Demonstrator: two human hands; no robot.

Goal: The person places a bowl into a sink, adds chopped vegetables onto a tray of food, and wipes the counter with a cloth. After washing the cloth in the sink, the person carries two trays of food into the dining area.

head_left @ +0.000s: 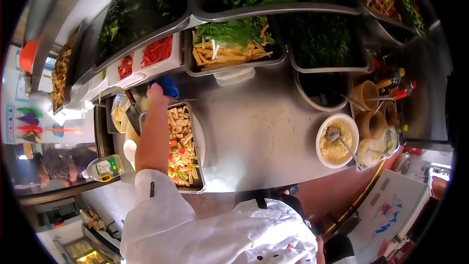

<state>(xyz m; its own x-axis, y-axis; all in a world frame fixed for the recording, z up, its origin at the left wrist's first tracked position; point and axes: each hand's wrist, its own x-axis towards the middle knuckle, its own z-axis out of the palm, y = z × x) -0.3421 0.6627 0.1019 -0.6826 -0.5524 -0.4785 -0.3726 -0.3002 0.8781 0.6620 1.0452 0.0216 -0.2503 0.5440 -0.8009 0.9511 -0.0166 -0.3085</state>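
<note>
Blue cloth (169, 88) is sitting bunched at your left hand (157, 94), toward the far side of the steel counter (254, 117), just beyond the far end of the metal tray (200, 176); your left hand is grasping it by its near left side, though the exact set of the fingers is hiding behind the hand; your right hand is not showing, so its state cannot be told from this view.

Your left forearm is crossing above the left side of that tray, where pale strips mixed with red and green pieces (180, 154) are lying loose; the knife (132, 113) is resting to the left of the forearm, its handle pointing away from you; the white tubs (166, 66) of red strips are standing beyond the hand, and the pan (210, 74) of tan strips topped with greens is standing to the cloth's right.

As for handling, you are probably dealing with something light, soft and limp, nothing fragile; it is likely folding wherever you are pressing, and any dampness, which is not showing here, would be adding weight and a little slip; a full-palm hold through the bunched middle is looking surer than a pinch at one corner, since a loose end would be trailing toward the food or the knife.
</note>
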